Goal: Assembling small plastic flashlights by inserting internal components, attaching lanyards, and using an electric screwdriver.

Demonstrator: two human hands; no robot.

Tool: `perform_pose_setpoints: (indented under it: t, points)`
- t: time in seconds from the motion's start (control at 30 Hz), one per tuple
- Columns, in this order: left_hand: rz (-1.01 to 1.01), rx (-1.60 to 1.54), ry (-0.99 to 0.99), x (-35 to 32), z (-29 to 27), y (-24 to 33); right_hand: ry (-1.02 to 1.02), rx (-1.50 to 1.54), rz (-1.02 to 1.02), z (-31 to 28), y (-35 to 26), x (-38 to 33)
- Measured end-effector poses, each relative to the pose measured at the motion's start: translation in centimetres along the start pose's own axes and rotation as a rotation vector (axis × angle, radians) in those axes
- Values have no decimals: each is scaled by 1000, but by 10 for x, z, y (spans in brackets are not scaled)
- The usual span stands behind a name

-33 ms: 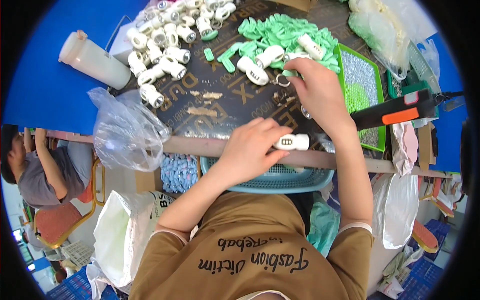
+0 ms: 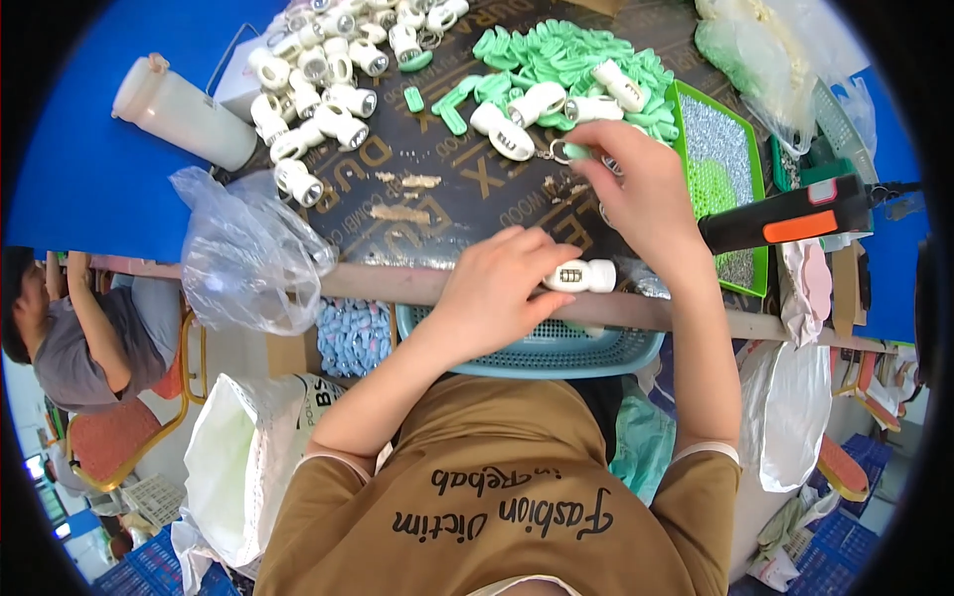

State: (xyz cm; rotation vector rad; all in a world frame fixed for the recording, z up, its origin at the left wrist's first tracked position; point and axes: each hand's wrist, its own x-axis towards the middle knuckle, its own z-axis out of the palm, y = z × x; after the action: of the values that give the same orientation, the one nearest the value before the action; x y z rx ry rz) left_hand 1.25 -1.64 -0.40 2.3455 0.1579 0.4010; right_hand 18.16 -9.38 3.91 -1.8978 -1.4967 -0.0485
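Note:
My left hand (image 2: 494, 283) rests at the table's near edge, its thumb and fingers closed on a small white flashlight (image 2: 586, 276) whose slotted panel faces up. Further out, my right hand (image 2: 644, 184) pinches a small green plastic cover (image 2: 574, 152) between thumb and fingertips. A metal key ring (image 2: 558, 151) lies right beside those fingertips. Several white flashlights lie just past them, among them one flashlight (image 2: 502, 133) with its opening upward. Behind these spreads a heap of green plastic covers (image 2: 566, 60). Part of another white piece shows behind my right hand, mostly hidden.
At the far left lies a pile of white flashlights (image 2: 333, 74). A green tray (image 2: 763, 214) of small metal parts stands right, with a black and orange power screwdriver (image 2: 795, 221) across it. A clear bag (image 2: 248, 258) hangs over the edge; below sits a blue basket (image 2: 517, 363).
My right hand has drawn slightly back toward me with the green cover, uncovering more of the flashlight beyond it. My left hand keeps hold of its flashlight in nearly the same place.

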Motion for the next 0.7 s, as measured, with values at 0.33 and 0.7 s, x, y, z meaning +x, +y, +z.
perform_pose_setpoints:
  t: [0.33, 0.7]
  points:
    - [-31, -63, -25, 3, 2, -5, -69, 152, -88, -4, -24, -72]
    - [-67, -98, -14, 4, 2, -5, -64, 13, -315, 3, -15, -74]
